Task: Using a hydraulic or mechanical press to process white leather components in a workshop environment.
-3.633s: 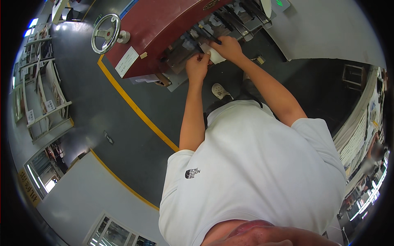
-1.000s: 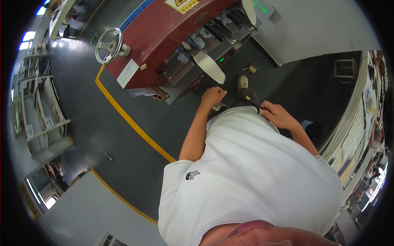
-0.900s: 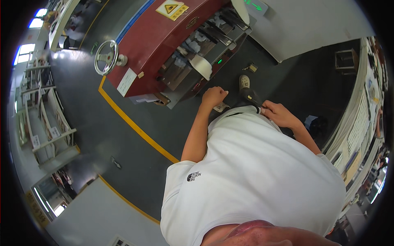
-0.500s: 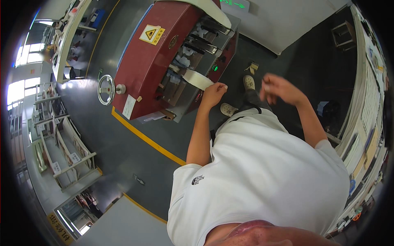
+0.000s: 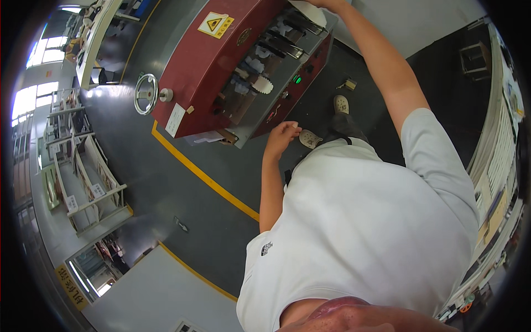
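Observation:
A red machine [image 5: 188, 66] with a metal front and several dark bars stands ahead of me. One short white strip [image 5: 262, 84] sticks out of its front. A wider white piece [image 5: 311, 13] curves over its far right end. My right hand [image 5: 327, 3] reaches to the top edge of the view beside that wider piece; its fingers are mostly cut off, so I cannot see its grip. My left hand [image 5: 284, 134] hovers in front of the machine's near lower corner, apart from it. Its fingers are curled together, and anything between them is too small to make out.
A handwheel [image 5: 146, 94] juts from the machine's left side. A green light [image 5: 297, 79] glows on its front panel. Yellow line [image 5: 204, 176] marks the grey floor. Racks [image 5: 91, 188] stand at left, a wooden frame [image 5: 475, 60] at far right, long pale strips [image 5: 500, 149] along the right.
My right hand has swung up and forward from in front of me to the machine's far right end. My left hand has drawn back from the white strip, which now sticks out less.

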A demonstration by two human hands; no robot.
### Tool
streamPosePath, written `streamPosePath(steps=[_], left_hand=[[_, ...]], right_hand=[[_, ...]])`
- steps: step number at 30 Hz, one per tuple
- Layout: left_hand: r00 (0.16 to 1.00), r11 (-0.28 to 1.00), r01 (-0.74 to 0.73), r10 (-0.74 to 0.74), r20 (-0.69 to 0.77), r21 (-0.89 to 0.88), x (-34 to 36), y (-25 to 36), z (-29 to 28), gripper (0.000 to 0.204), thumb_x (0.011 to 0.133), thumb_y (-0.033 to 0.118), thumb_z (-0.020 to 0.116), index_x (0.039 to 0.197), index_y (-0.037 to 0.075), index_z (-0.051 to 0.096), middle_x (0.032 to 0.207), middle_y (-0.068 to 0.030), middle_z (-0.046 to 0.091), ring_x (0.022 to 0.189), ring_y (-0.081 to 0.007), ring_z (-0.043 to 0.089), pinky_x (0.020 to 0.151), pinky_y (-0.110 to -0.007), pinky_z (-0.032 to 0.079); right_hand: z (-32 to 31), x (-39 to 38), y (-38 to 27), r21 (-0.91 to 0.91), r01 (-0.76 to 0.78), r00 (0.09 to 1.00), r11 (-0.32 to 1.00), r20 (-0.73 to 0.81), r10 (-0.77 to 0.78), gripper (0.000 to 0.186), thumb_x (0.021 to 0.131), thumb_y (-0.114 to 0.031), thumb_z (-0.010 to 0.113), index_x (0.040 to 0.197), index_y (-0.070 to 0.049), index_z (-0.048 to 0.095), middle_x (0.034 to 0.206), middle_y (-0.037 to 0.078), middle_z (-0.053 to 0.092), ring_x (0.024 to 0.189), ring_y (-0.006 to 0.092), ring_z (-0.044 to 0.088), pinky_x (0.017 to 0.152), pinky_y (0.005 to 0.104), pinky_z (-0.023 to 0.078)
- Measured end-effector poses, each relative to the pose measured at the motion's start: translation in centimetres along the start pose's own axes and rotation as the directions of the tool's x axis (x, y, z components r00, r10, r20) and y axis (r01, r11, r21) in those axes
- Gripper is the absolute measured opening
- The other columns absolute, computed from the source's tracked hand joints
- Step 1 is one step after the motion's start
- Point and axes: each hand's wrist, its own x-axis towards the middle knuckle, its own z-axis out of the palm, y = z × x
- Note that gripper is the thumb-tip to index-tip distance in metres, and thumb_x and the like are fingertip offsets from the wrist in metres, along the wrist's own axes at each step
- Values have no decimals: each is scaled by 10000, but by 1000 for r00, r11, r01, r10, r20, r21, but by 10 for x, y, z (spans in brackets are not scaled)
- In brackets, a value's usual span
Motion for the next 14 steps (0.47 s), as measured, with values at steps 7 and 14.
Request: streamPosePath(steps=[7, 14], left_hand=[[861, 833, -508, 482, -161, -221, 15, 108, -3, 440, 934, 357, 486, 1210, 15, 514, 1186, -113, 566, 1097, -200, 531, 961, -310, 385], [662, 358, -180, 733, 157, -916, 31, 209, 10, 880, 857, 677, 312, 1363, -42, 274, 1349, -224, 400, 1236, -361, 391, 1056, -467, 281]], right_hand=[[-78, -47, -88, 76, 132, 966, 988, 212, -146, 406, 702, -308, 736, 942, 6, 643, 838, 167, 653, 745, 211, 604, 670, 343, 457], [-91, -169, -90, 283, 80, 898, 956, 396, -192, 303, 717, -265, 746, 907, -51, 648, 788, 40, 628, 738, 104, 545, 691, 279, 443]])
